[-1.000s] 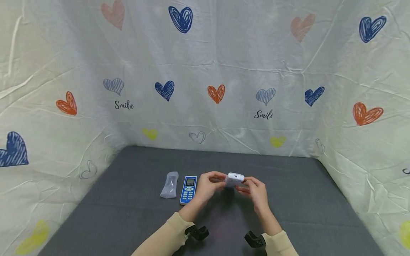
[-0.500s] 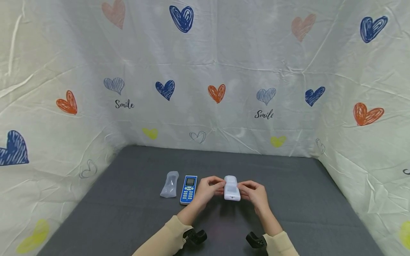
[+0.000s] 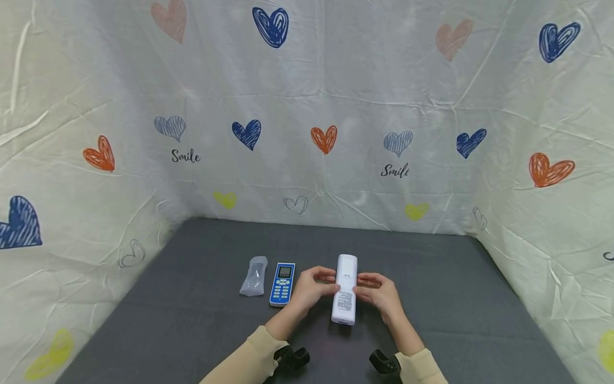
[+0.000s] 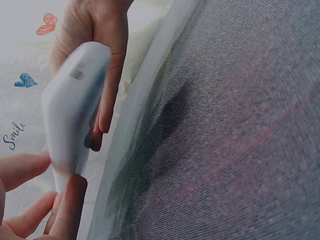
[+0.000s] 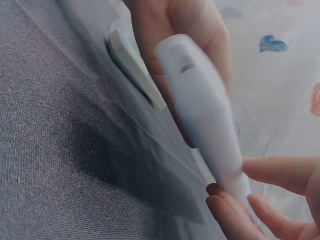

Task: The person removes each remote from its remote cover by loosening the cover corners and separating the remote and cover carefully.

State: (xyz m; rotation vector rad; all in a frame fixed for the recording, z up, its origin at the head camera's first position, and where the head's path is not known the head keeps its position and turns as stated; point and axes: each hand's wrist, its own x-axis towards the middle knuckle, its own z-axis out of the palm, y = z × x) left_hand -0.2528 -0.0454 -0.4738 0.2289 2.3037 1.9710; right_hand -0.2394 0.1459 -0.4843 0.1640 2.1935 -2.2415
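Observation:
A white remote control (image 3: 346,274) is held between my two hands above the table, its back with a printed label and a latch mark facing up in the head view. My left hand (image 3: 313,289) pinches its left edge between thumb and fingers. From the other side, my right hand (image 3: 381,294) grips the right edge the same way. Both wrist views show one narrow end of the remote (image 4: 75,115) with a small dark slot, and a shadow below it. Its button side is hidden in the head view.
Left of my hands lies a blue remote (image 3: 283,284) with a small screen and pale keys. Beside it is a translucent plastic sleeve (image 3: 254,277). Dark grey cloth covers the table (image 3: 431,288); a white curtain (image 3: 355,176) printed with hearts hangs round it.
The white remote has tilted over in my hands: first one end faced the camera, then a foreshortened face, and now its long labelled back. Both hands still hold its edges.

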